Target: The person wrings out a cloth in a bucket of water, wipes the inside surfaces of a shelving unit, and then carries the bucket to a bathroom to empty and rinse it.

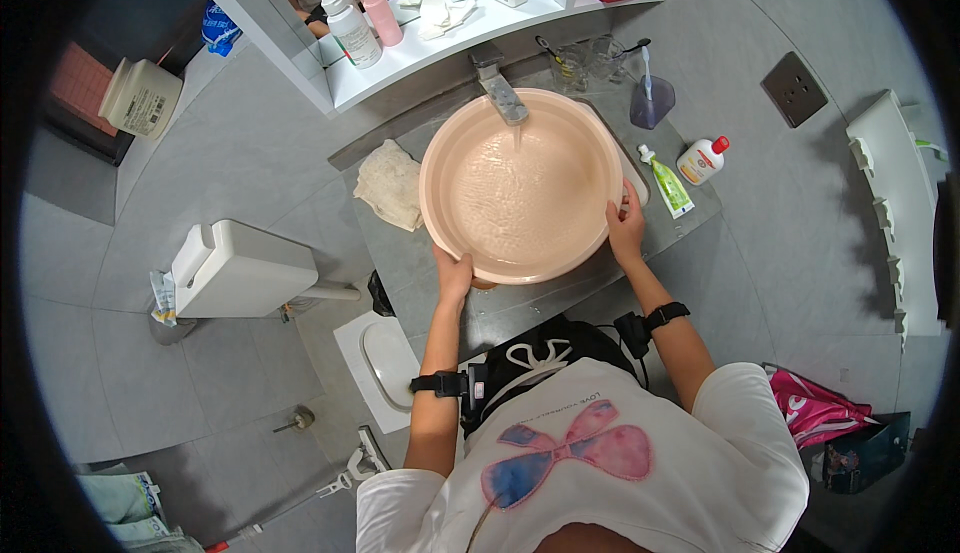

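A large peach plastic basin (pixel 433 215) stands over the sink under the faucet (pixel 502 93), and a stream of water runs into it. Rippling water covers its bottom. My left hand (pixel 453 275) grips the rim at the near left, thumb over the edge. On the right side my right hand (pixel 626 225) is closed on the rim as well. Fingers of both hands are partly hidden beneath the basin. Left of the basin lies a crumpled cream cloth (pixel 390 185). To the right are a green and white tube (pixel 668 185) and a white bottle with a red cap (pixel 702 161).
Behind the basin, glass cups (pixel 570 68) and a purple cup with a toothbrush (pixel 652 103) line the grey counter (pixel 405 278). Above hangs a white shelf (pixel 420 57) with bottles and tissues. A white toilet tank (pixel 250 271) and a squat toilet (pixel 388 361) are on the left.
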The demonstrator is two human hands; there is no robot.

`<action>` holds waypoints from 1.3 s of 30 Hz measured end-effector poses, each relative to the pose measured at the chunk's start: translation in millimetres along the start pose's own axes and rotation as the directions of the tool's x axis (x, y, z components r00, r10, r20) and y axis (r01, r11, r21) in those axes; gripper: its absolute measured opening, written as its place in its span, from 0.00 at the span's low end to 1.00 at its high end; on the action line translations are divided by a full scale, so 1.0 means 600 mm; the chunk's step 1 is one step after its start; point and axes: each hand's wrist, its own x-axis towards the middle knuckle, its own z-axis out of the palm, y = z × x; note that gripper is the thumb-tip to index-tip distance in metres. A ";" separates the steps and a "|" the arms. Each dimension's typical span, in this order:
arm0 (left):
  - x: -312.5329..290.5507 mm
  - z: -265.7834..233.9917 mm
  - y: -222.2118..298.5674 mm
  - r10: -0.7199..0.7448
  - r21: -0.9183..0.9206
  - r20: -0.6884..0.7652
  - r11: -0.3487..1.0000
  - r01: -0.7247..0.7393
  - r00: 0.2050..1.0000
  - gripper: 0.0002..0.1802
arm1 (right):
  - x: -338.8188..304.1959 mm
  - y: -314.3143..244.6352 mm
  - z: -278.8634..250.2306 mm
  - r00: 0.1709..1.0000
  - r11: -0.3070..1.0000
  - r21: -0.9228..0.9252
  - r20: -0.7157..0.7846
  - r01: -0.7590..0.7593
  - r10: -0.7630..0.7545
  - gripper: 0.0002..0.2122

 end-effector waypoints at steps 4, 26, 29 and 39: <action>-0.002 0.002 0.004 -0.005 0.013 0.001 1.000 0.005 1.000 0.33 | -0.002 0.000 -0.002 1.000 1.000 0.007 0.001 0.000 0.000 0.23; 0.000 -0.002 -0.003 0.065 0.019 -0.082 0.998 -0.063 0.995 0.27 | 0.175 -0.191 0.044 0.735 0.663 -0.376 0.538 0.647 -0.413 0.25; -0.001 -0.008 -0.007 0.040 0.087 -0.108 0.996 -0.031 0.993 0.27 | 0.220 -0.252 0.125 0.608 0.634 -0.237 0.644 0.736 -0.464 0.28; -0.003 -0.008 -0.014 0.033 0.061 -0.102 0.998 -0.027 0.994 0.28 | 0.241 -0.263 0.189 0.515 0.588 -0.222 0.761 0.778 -0.395 0.34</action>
